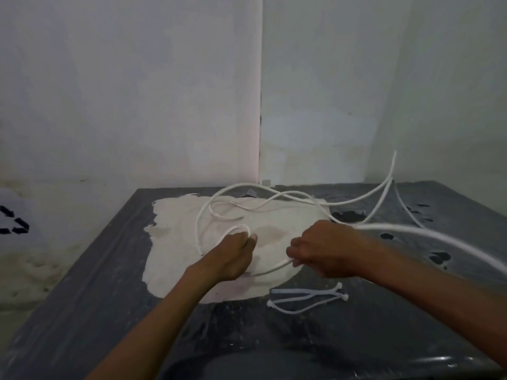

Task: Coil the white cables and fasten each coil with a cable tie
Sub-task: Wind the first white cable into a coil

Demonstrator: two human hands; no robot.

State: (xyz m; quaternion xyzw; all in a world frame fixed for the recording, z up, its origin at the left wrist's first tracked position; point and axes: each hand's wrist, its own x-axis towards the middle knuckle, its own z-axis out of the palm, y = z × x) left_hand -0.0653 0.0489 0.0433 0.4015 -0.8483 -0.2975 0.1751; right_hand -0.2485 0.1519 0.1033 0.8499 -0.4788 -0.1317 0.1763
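While the left hand [238, 249] pinches the first small loop of white cable [274, 200] to anchor the coil, the right hand [326, 252] grips the next stretch, likely feeding it round; cable ties [307, 297] lie near on the table [90, 297].

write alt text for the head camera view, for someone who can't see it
Two bare hands coil a white cable on a dark table: the left hand holds a small loop, the right hand pinches the next stretch. Loose cable ties lie nearby.
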